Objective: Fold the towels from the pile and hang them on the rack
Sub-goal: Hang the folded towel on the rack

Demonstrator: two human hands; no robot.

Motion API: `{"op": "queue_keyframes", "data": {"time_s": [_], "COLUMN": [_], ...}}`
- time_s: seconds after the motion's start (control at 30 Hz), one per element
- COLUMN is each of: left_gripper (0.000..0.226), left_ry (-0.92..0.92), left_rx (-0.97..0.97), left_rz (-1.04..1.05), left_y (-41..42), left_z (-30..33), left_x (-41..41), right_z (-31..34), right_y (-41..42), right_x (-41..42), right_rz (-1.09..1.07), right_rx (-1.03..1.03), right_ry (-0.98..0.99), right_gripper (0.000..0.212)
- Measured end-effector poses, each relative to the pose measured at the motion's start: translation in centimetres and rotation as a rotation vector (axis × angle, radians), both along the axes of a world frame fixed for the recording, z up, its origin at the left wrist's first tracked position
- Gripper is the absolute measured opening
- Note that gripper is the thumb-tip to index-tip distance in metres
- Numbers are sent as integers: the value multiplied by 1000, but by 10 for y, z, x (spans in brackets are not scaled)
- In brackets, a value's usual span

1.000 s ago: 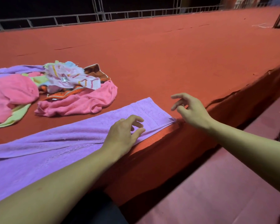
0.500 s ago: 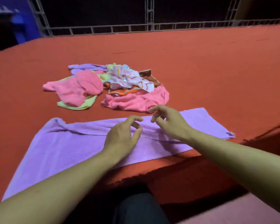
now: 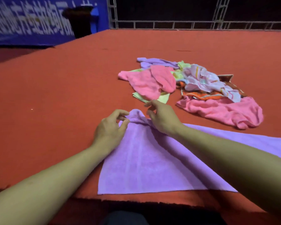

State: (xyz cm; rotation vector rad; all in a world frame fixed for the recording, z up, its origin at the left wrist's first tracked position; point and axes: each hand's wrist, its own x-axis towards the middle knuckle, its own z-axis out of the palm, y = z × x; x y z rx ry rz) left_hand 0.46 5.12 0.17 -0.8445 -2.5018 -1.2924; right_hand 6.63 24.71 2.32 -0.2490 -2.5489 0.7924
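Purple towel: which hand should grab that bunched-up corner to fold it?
Probably the left hand: its fingertips already pinch the bunched corner of the purple towel. The right hand rests beside it, fingers lifted.

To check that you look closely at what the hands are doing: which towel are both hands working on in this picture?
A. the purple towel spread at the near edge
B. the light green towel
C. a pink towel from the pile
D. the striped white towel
A: the left hand and the right hand meet at a bunched corner of the purple towel, while the pile lies untouched beyond them.
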Motion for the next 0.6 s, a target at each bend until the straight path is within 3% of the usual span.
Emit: {"op": "queue_keyframes", "data": {"time_s": [0.23,0.37,0.6], "left_gripper": [23,26,28], "left_ry": [-215,-237,-211], "left_rx": [297,350,348], "left_rz": [-3,-11,-15], "left_y": [-15,-13,-15], "left_z": [-23,-24,-20], "left_x": [-36,-37,-34], "right_z": [-6,-9,10], "right_y": [1,1,-14], "right_x": [-63,-69,-58], "right_rz": [112,194,170], "right_rx": [84,165,118], "right_ry": [-190,-315,-89], "right_gripper": [49,48,40]}}
